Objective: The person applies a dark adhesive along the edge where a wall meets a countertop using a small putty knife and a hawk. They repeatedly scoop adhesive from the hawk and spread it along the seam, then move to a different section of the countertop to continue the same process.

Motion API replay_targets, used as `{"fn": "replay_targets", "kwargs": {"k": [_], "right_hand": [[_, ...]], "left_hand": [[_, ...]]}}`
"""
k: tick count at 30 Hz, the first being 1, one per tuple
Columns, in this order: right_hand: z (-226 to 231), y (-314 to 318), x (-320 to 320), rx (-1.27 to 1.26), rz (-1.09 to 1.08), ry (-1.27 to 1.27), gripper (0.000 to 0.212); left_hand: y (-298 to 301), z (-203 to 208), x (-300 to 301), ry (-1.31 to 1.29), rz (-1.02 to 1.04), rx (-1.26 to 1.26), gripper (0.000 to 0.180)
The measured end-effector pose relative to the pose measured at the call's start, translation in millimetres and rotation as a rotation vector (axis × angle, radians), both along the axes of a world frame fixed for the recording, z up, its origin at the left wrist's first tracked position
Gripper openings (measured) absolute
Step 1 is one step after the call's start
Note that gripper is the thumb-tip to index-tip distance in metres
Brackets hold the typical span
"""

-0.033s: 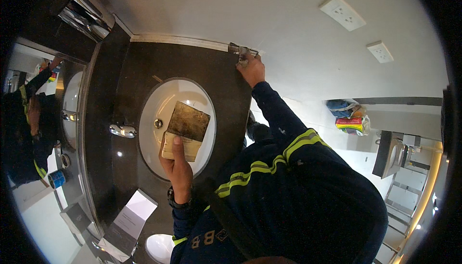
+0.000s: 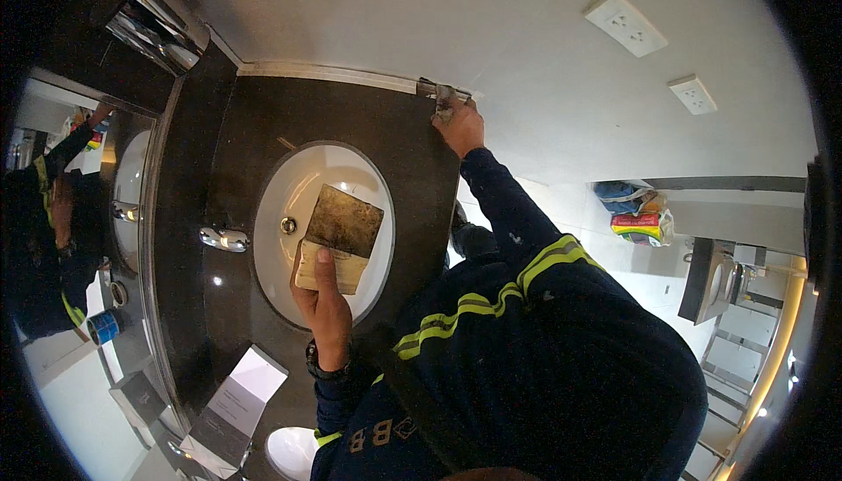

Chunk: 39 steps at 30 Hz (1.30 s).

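My left hand (image 2: 331, 323) is closed on a wide putty knife (image 2: 347, 220) with a dark, stained blade and a pale handle, its thumb lying on the handle. This knife is above the white oval sink (image 2: 382, 262). Farther off, my right hand (image 2: 462, 135) grips a smaller putty knife (image 2: 445, 99), smeared with grey. Its metal blade is at the wall, by the right end of the pale strip (image 2: 333, 73) along the dark countertop (image 2: 289, 113). My fingers partly hide the smaller knife's handle.
A chrome faucet (image 2: 224, 238) stands left of the sink. An open carton (image 2: 232, 411) lies near a second sink (image 2: 291, 452). A mirror (image 2: 132, 156) runs along the left, below a chrome dispenser (image 2: 158, 29). Wall outlets (image 2: 625, 23) are at upper right; colourful bags (image 2: 633, 213) lie farther right.
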State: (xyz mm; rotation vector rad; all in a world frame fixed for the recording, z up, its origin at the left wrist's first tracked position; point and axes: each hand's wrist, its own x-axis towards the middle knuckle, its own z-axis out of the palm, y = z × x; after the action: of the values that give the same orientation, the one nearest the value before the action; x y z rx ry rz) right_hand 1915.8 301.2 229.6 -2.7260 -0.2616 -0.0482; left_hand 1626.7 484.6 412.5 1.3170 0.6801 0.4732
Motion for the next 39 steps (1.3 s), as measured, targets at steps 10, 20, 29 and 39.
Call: {"fn": "replay_targets", "kwargs": {"k": [10, 20, 29, 39], "right_hand": [[34, 4, 2, 0.023, 0.083, 0.097, 0.046], [6, 21, -2, 0.039, 0.029, 0.001, 0.05], [3, 30, -3, 0.035, 0.026, 0.002, 0.052], [24, 27, 17, -0.01, 0.121, 0.156, 0.05]], "left_hand": [[9, -7, -1, 0.014, -0.023, -0.018, 0.033], [11, -13, 5, 0.007, -0.029, -0.008, 0.033], [14, -11, 0, 0.032, -0.035, -0.007, 0.031], [16, -15, 1, 0.015, -0.015, 0.014, 0.03]]}}
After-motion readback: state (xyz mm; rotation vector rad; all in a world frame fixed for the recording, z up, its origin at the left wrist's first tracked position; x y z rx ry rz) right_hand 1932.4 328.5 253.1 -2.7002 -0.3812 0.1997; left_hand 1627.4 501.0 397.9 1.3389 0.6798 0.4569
